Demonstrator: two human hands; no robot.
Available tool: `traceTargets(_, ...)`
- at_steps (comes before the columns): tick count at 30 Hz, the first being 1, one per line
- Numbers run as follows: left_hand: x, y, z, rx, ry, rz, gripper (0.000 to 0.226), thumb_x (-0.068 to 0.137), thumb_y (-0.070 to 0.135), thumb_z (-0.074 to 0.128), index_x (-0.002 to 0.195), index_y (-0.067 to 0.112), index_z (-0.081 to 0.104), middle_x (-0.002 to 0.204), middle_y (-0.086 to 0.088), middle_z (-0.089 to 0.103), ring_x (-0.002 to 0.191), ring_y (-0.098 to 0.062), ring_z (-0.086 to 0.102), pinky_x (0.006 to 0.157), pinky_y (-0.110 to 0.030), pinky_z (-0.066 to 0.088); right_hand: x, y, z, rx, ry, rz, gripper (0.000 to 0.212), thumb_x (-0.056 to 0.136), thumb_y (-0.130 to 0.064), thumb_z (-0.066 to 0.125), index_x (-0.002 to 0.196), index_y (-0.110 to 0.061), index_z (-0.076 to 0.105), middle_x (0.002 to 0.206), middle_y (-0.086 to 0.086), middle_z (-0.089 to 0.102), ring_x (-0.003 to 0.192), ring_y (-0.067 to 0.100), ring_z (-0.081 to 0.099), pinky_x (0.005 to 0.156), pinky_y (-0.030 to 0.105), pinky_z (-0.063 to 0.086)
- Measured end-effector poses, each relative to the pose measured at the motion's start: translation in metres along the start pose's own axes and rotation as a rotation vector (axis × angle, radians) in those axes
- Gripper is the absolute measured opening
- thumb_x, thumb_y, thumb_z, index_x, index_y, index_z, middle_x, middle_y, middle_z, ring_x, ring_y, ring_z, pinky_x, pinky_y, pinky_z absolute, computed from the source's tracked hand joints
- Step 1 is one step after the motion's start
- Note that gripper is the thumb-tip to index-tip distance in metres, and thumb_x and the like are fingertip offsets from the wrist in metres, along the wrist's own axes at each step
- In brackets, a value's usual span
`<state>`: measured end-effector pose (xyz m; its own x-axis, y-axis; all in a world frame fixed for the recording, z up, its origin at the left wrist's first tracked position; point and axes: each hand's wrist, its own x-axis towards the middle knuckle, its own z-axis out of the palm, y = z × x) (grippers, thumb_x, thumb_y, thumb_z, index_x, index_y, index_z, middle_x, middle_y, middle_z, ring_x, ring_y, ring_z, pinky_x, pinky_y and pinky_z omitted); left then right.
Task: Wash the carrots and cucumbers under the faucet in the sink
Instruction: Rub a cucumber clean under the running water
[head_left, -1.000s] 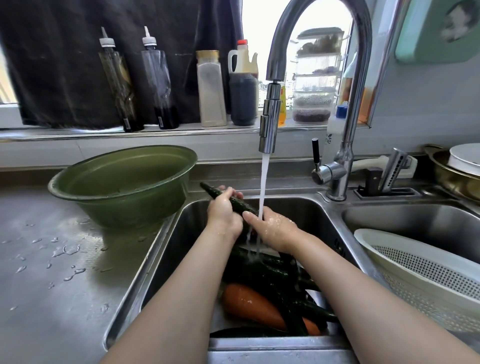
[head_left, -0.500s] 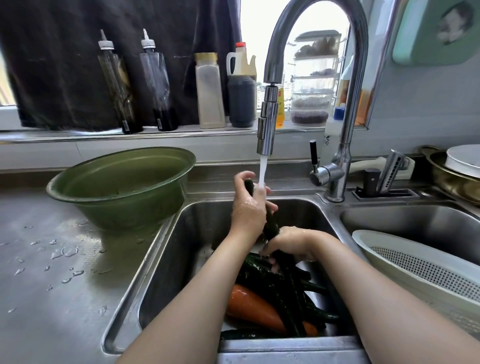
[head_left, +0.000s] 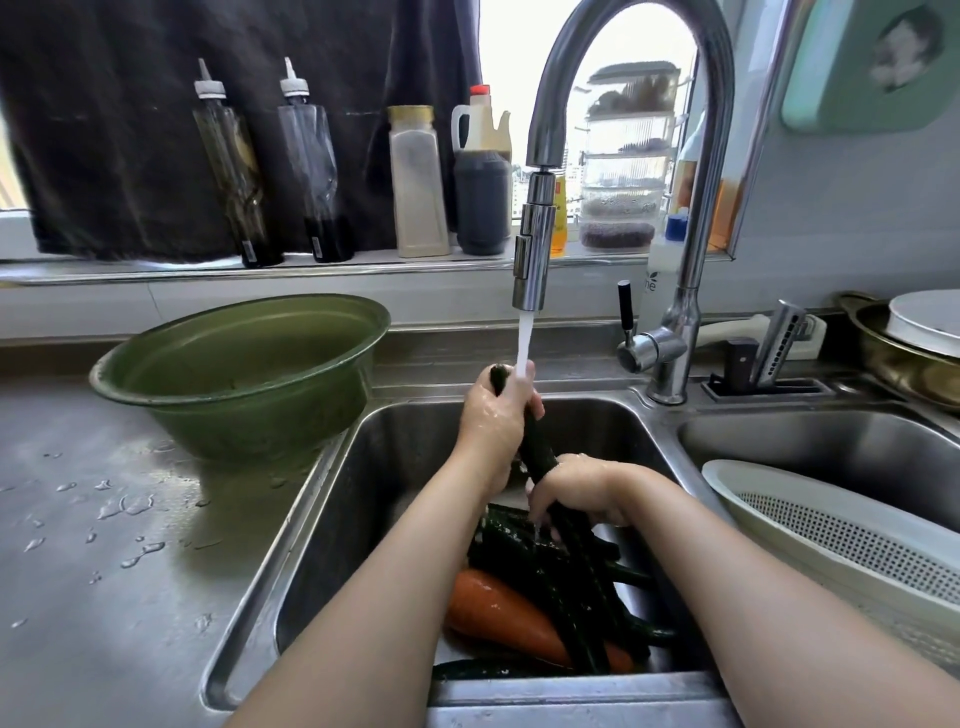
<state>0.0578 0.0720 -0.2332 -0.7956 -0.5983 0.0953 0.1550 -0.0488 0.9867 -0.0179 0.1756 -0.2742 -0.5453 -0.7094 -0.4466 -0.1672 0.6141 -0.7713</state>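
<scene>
A dark green cucumber (head_left: 535, 447) stands nearly upright over the left sink basin (head_left: 395, 467). My left hand (head_left: 496, 415) grips its top end, right under the water stream from the faucet (head_left: 530, 260). My right hand (head_left: 576, 491) grips its lower part. Below, in the basin, lie several more cucumbers (head_left: 561, 577) and an orange carrot (head_left: 498, 613), partly hidden by my arms.
A green bowl (head_left: 239, 374) sits on the wet steel counter at the left. A white colander (head_left: 841, 535) leans in the right basin. Bottles line the window ledge behind. A metal pot with a plate stands at the far right.
The cucumber has turned from lying sideways to nearly upright. My left hand rose to its top under the stream, and my right hand slid down to its lower part.
</scene>
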Motion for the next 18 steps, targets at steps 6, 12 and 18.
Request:
traceTargets(6,0.002,-0.014,0.007,-0.120,-0.016,-0.108,0.001,0.105,0.021,0.057,0.105,0.020,0.056,0.085,0.001,0.065,0.081,-0.015,0.065,0.088,-0.040,0.056,0.002,-0.006,0.002,0.108,0.211,-0.114,0.009,0.071,-0.003,0.065,0.077,-0.009,0.059,0.064,0.016,0.056,0.049,0.025,0.055,0.056,0.034,0.050)
traceTargets(12,0.018,-0.005,-0.004,-0.151,0.285,-0.033,0.028,0.104,0.041,0.055,0.105,0.013,0.057,0.068,0.002,0.058,0.054,-0.008,0.058,0.062,-0.024,0.058,0.005,-0.017,0.007,0.086,0.251,-0.264,0.032,0.055,-0.028,0.091,0.080,-0.023,0.073,0.074,0.001,0.074,0.071,0.019,0.070,0.072,0.038,0.059)
traceTargets(18,0.019,-0.002,-0.018,-0.321,0.389,-0.074,0.049,0.102,0.061,0.046,0.084,0.016,0.052,0.061,0.001,0.055,0.050,-0.015,0.053,0.060,-0.031,0.052,-0.002,-0.019,0.019,0.132,0.045,-0.324,0.017,0.094,-0.041,0.072,0.103,-0.030,0.065,0.079,-0.001,0.074,0.067,0.015,0.072,0.063,0.032,0.056)
